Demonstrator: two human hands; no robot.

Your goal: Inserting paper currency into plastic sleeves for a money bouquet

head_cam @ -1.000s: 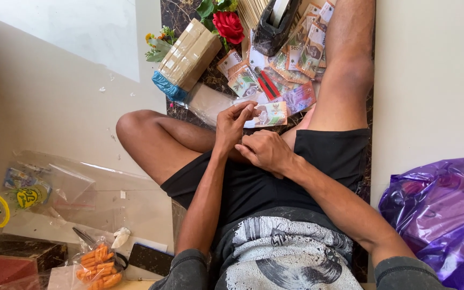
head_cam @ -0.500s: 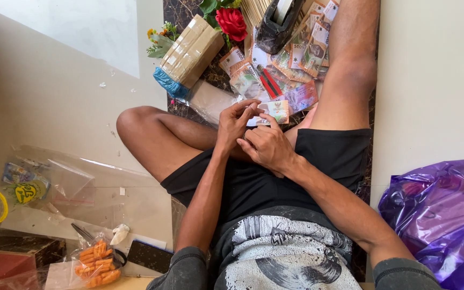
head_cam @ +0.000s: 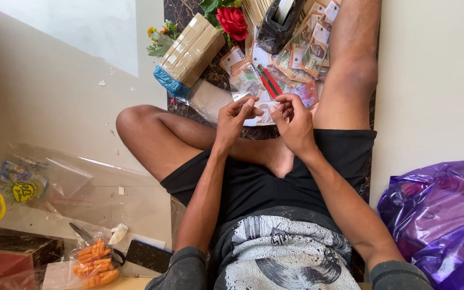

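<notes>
The person sits on the pale floor with one knee bent out to the side and the other leg stretched along a dark marble strip. A big purple plastic bag slumps at the right, and crumpled clear wrap lies at the left. Ahead of the legs sit a taped cardboard bundle, a black tape dispenser, a red rose and a spread of banknotes with a red cutter lying on them. Both hands meet just above the ankles: the left hand and the right hand have their fingers curled in, pinching one small folded banknote between them (it is held just over the pile, clear of the floor).
</notes>
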